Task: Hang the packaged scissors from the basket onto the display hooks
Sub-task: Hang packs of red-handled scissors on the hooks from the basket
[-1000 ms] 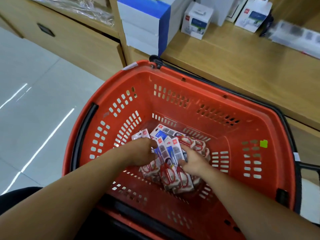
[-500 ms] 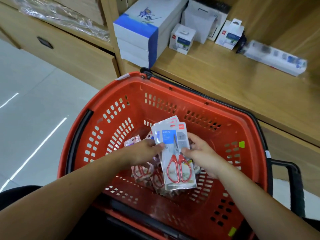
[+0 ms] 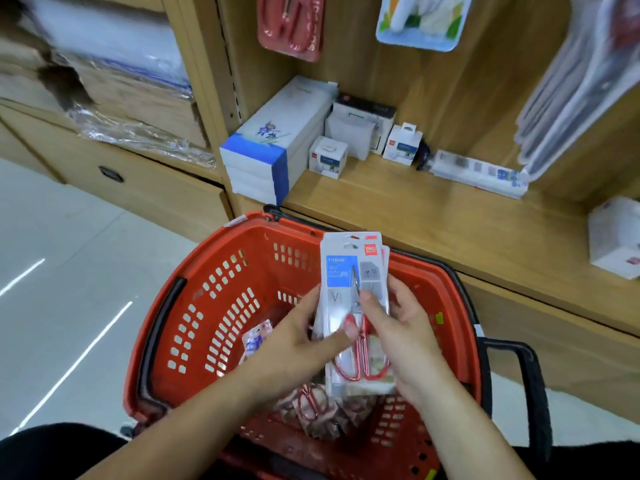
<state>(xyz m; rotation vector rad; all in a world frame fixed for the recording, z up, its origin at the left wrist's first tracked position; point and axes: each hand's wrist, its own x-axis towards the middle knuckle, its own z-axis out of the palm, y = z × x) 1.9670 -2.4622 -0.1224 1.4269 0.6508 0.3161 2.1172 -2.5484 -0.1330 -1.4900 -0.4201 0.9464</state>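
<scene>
Above the red basket (image 3: 207, 306) I hold a small stack of packaged scissors (image 3: 349, 271), red-handled, in clear packs with blue and grey cards. My left hand (image 3: 298, 348) grips the stack's left edge, thumb across the front. On the right edge my right hand (image 3: 394, 327) grips it, thumb on the front. More scissors packs (image 3: 311, 403) lie on the basket floor under the stack. Packaged goods (image 3: 291, 26) hang on the wooden back panel at the top; the hooks themselves are out of sight.
A wooden shelf (image 3: 415, 209) behind the basket carries blue-and-white boxes (image 3: 270, 150), small white boxes (image 3: 327, 157) and a long pack (image 3: 478, 173). Grey packs (image 3: 571, 84) hang at the upper right. A drawer unit (image 3: 114, 174) and pale floor lie left. The black basket handle (image 3: 533, 393) stands right.
Both hands lifted the stack of scissors packs out of the pile and higher above the basket. The view tilted up, bringing the hanging goods on the back panel into sight.
</scene>
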